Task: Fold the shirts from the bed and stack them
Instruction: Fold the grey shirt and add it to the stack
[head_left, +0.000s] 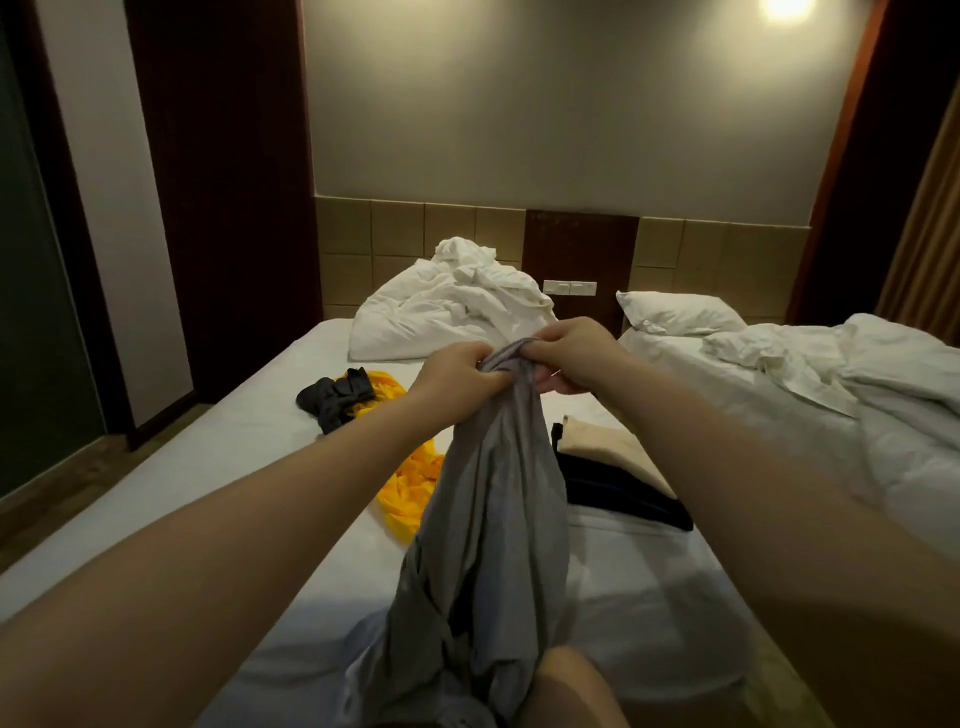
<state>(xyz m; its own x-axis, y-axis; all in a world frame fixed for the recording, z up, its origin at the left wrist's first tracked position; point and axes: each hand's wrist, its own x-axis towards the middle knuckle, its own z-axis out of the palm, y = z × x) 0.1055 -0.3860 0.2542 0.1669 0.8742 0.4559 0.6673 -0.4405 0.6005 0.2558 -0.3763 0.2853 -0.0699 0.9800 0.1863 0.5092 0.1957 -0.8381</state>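
Observation:
A grey shirt (488, 519) hangs bunched in front of me, held up over the bed (208, 467). My left hand (457, 379) and my right hand (571, 353) both grip its top edge, close together. Its lower part drapes down onto my lap. A yellow shirt (410, 483) lies crumpled on the sheet behind the grey one, partly hidden. A dark grey garment (335, 397) lies bunched at the yellow shirt's far end. To the right sits a stack with a folded beige shirt (602, 447) on a folded black one (623, 493).
A rumpled white duvet (452, 306) is heaped at the head of the bed. A second bed on the right carries a pillow (675, 312) and a crumpled duvet (857, 384). Wooden floor and a dark door lie to the left. My knee (576, 691) shows at the bottom.

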